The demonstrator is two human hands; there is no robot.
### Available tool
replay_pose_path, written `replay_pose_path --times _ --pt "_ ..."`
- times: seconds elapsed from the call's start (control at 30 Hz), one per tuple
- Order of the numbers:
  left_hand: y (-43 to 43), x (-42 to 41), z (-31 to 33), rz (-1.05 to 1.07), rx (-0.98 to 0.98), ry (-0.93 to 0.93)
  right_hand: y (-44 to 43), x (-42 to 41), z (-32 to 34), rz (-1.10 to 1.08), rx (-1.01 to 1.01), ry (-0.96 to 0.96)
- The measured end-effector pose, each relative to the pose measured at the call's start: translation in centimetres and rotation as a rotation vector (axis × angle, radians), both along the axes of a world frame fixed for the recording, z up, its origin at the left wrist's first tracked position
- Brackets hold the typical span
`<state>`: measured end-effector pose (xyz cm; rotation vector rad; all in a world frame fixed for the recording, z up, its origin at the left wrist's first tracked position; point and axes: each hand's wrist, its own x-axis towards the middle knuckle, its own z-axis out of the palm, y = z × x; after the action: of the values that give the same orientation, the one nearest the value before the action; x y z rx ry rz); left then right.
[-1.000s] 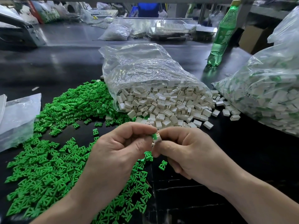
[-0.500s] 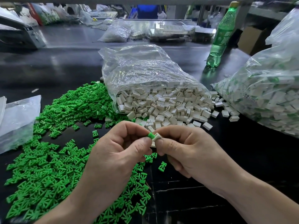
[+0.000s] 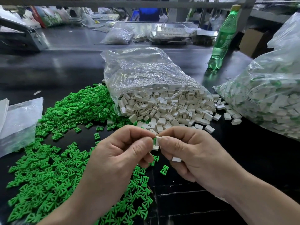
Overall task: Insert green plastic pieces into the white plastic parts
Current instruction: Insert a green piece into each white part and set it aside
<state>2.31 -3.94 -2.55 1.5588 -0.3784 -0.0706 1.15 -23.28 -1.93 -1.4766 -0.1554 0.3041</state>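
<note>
Both hands are meeting over the middle of the black bench (image 3: 65, 65), fingertips together. The left hand (image 3: 120, 153) is pinching a green piece (image 3: 154, 140) between thumb and forefinger. The right hand (image 3: 191, 153) is pinching a white part (image 3: 156, 147) against it, so the two items are touching at the joint. The fingers are covering most of the joint, and how far the green piece is seated cannot be told. Judgement: the insertion is under way, not confirmed complete.

A spare white part (image 3: 176, 159) is sitting tucked under the lower fingers of the right hand. It is probably being kept ready for the following insertion.

Stock is lying to suit each hand. The green pile (image 3: 48, 168) is spreading across the left of the bench, beneath and beside the left hand. The loose white parts (image 3: 170, 108) are spilling from the mouth of an open clear bag (image 3: 146, 75) just ahead of the hands. Each supply is therefore lying within short reach.

A larger clear bag (image 3: 267, 98) is standing at the right, showing white pieces with green flecks. These are likely finished assemblies, placed on the side of the hand that is holding the white part. A green bottle (image 3: 224, 38) is standing well apart at the rear.
</note>
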Motion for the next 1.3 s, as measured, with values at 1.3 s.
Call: replay_pose_path --times 1.3 --pt "-0.9 -0.2 0.0 -0.543 -0.694 0.491 1.1 -1.0 1.2 0.107 0.239 0.142"
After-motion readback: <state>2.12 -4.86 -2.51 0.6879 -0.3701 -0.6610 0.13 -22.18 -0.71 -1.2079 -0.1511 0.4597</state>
